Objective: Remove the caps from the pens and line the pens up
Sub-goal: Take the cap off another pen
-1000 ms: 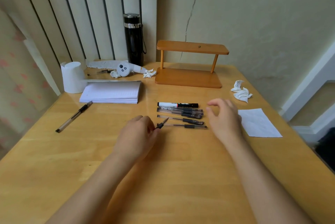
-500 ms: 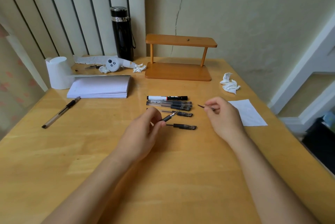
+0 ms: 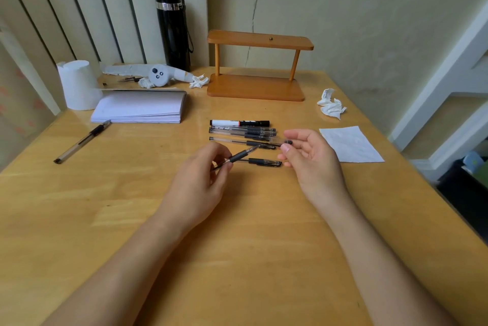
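My left hand (image 3: 200, 183) is shut on a clear pen with a black grip (image 3: 239, 155), held just above the table with its bare tip pointing up and right. My right hand (image 3: 309, 159) is turned palm up to the right of it and pinches a small dark pen cap (image 3: 287, 142) between thumb and forefinger. Behind the hands lies a row of pens: a black-and-white marker (image 3: 239, 123) at the back, then three clear capped pens (image 3: 243, 132). One more capped pen (image 3: 261, 162) lies on the table under the held pen. A single pen (image 3: 81, 142) lies far left.
On the wooden table (image 3: 132, 220) are a white notepad (image 3: 140, 107), an upturned white cup (image 3: 79, 85), a black flask (image 3: 173, 27), a wooden stand (image 3: 256, 88), crumpled tissue (image 3: 331, 106) and a white paper sheet (image 3: 351, 143). The table's right edge drops off near the paper.
My left hand has lifted the pen off the table. My right hand, open a second ago, has closed on the cap and drawn it off to the right.
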